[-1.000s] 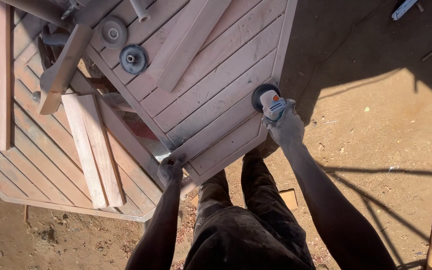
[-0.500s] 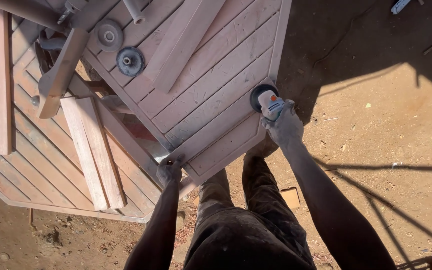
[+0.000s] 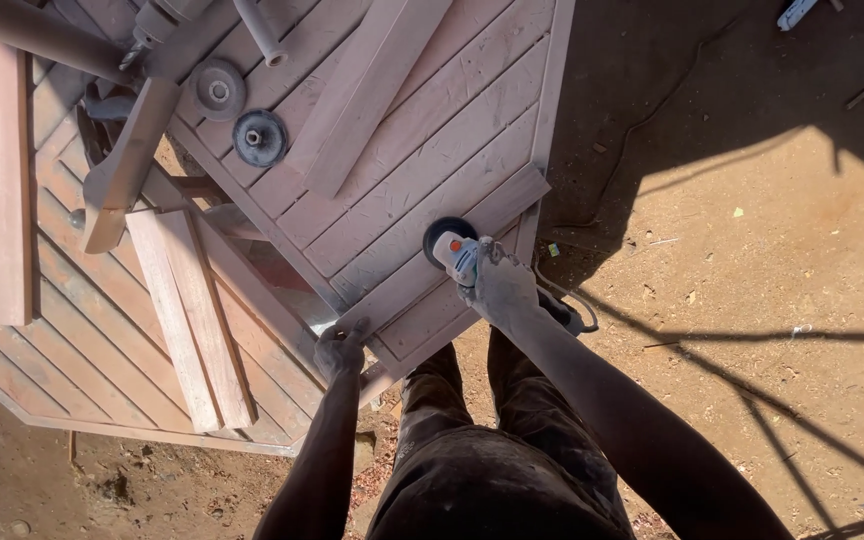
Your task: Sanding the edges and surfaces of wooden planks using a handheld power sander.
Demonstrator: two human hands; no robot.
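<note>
My right hand is clamped on the grinder w/ disc on the wood panel, left hand gripping panel's near edge, hands apart.

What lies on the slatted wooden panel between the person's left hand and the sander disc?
In the head view, only bare dusty slats of the wooden panel lie between the left hand and the sander disc.
</note>
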